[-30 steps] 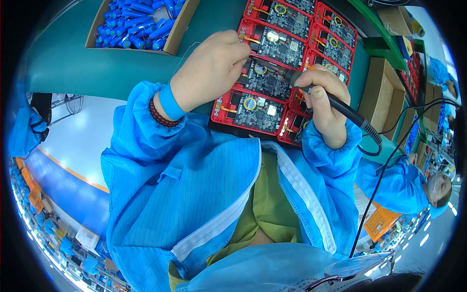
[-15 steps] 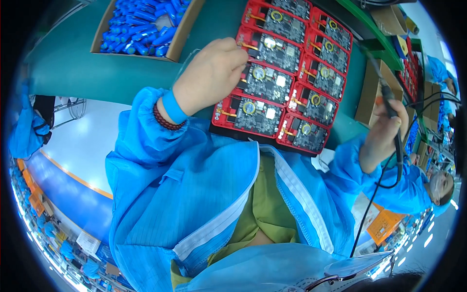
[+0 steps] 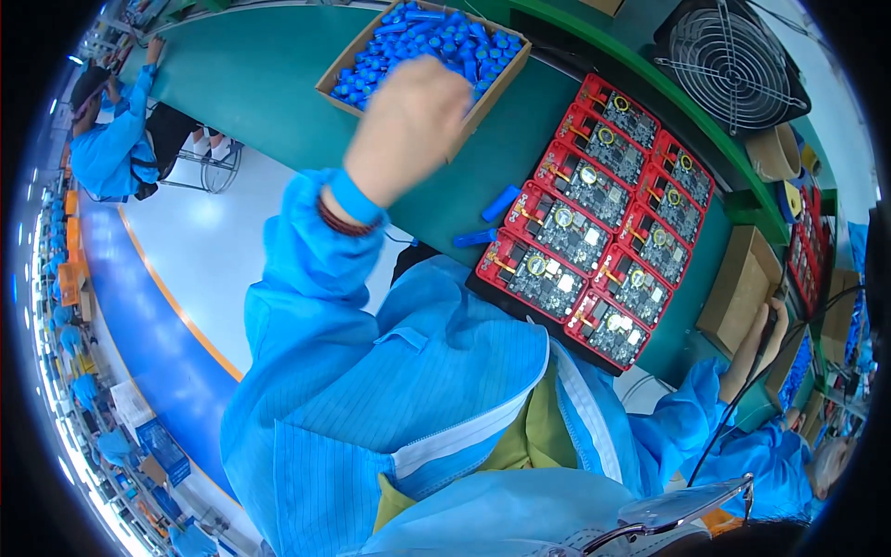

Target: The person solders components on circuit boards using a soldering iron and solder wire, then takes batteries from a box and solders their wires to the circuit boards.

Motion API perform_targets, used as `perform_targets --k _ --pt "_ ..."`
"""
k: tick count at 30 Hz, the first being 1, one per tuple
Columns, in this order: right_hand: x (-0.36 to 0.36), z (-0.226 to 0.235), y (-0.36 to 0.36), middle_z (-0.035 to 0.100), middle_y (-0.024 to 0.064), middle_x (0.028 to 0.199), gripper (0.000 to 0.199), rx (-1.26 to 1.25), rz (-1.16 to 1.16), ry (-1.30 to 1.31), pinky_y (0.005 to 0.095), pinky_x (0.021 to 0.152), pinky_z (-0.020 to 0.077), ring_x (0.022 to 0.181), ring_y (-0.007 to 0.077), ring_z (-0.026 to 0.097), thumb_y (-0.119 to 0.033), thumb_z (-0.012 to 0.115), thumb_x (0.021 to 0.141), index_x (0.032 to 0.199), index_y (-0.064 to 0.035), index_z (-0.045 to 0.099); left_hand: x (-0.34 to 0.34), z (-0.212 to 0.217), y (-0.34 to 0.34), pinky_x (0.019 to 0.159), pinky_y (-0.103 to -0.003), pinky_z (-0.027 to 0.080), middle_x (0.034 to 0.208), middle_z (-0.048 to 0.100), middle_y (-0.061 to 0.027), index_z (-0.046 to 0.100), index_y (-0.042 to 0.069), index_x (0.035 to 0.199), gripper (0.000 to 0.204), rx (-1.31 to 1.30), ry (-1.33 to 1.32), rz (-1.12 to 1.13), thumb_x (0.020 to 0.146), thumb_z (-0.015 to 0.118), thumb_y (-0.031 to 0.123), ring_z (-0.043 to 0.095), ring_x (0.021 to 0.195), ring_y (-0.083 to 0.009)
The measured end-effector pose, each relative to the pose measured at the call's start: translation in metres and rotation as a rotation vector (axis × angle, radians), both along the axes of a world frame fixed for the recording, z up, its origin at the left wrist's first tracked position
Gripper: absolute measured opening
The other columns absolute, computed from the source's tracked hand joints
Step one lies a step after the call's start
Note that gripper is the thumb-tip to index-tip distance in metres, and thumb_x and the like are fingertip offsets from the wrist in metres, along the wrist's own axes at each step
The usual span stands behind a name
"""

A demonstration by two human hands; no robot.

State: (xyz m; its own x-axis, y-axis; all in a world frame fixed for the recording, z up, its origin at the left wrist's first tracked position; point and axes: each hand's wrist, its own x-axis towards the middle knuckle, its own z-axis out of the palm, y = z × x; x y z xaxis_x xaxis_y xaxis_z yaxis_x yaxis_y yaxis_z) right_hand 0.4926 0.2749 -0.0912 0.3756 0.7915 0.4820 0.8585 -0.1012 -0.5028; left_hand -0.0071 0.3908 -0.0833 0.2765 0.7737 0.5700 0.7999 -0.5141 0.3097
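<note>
My left hand point(image 3: 408, 130), wearing a blue wristband, is raised at the near edge of a cardboard box point(image 3: 484, 104) full of blue cylindrical cells point(image 3: 408, 42). Motion smears its fingers, so I cannot tell what they hold. At the right, my right hand point(image 3: 763, 348) is closed round the dark handle of a soldering iron point(image 3: 767, 332); its tip cannot be made out. Between the hands lie red cases point(image 3: 580, 302) in two rows, each with a circuit board point(image 3: 594, 190) and a yellow ring-shaped part. Two loose blue cells point(image 3: 501, 203) rest beside their left edge.
A green bench point(image 3: 278, 65) carries all this. An open cardboard box point(image 3: 740, 283) stands to the right of the cases. Beyond them are a green rail point(image 3: 691, 102) and a black fan point(image 3: 733, 65). A cable hangs by my right arm. Co-workers sit at far left and right.
My left hand has left the red cases and moved to the box of blue cells. The view has shifted, revealing two loose cells and the fan. My right hand, still with the soldering iron, is lower.
</note>
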Motion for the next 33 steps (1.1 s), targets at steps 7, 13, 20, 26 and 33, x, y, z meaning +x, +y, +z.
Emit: perform_targets --k 7,13,20,26,33 --pt "-0.02 0.003 0.005 0.059 0.0079 0.095 0.016 0.088 0.082 0.073 0.0237 0.081 0.0444 0.088 0.0133 0.056 -0.01 0.056 0.093 0.108 -0.0032 0.057 -0.082 -0.02 0.041 0.08 -0.043 0.049 0.092 0.06 -0.0142 0.068 0.007 0.088 0.012 -0.206 0.425 0.193 0.077 0.066 0.01 0.057 0.092 -0.0334" --pt "-0.036 0.007 -0.002 0.059 0.0063 0.096 0.015 0.11 0.101 0.146 0.0245 0.083 0.0428 0.09 0.0129 0.055 -0.01 0.057 0.093 0.106 -0.0026 0.057 -0.076 -0.021 0.051 0.083 -0.043 0.048 0.095 0.058 -0.0151 0.067 0.008 0.093 0.015 -0.277 0.544 0.117 0.078 0.062 0.007 0.056 0.095 -0.0336" --pt "-0.052 0.011 -0.006 0.061 0.0084 0.097 0.014 0.14 0.159 0.197 0.0261 0.086 0.0447 0.093 0.0148 0.058 -0.006 0.055 0.093 0.105 -0.0002 0.057 -0.066 -0.03 0.053 0.084 -0.041 0.048 0.096 0.058 -0.0151 0.066 0.005 0.091 0.015 -0.217 0.492 0.089 0.078 0.059 0.005 0.056 0.095 -0.0326" --pt "-0.053 0.009 -0.014 0.062 0.0097 0.097 0.015 0.175 0.167 0.219 0.0266 0.086 0.0453 0.092 0.0152 0.059 -0.005 0.055 0.092 0.106 0.0 0.057 -0.05 -0.031 0.067 0.083 -0.04 0.049 0.095 0.062 -0.0155 0.065 0.005 0.095 0.02 -0.213 0.808 0.049 0.078 0.055 0.001 0.058 0.092 -0.0331" --pt "-0.052 0.004 -0.021 0.062 0.0117 0.099 0.015 0.214 0.2 0.231 0.0259 0.082 0.0468 0.09 0.0157 0.06 -0.002 0.055 0.091 0.106 0.0002 0.057 -0.049 -0.023 0.06 0.08 -0.045 0.049 0.091 0.063 -0.0189 0.058 0.007 0.111 0.033 -0.349 0.59 0.049 0.079 0.052 -0.001 0.06 0.091 -0.0374"
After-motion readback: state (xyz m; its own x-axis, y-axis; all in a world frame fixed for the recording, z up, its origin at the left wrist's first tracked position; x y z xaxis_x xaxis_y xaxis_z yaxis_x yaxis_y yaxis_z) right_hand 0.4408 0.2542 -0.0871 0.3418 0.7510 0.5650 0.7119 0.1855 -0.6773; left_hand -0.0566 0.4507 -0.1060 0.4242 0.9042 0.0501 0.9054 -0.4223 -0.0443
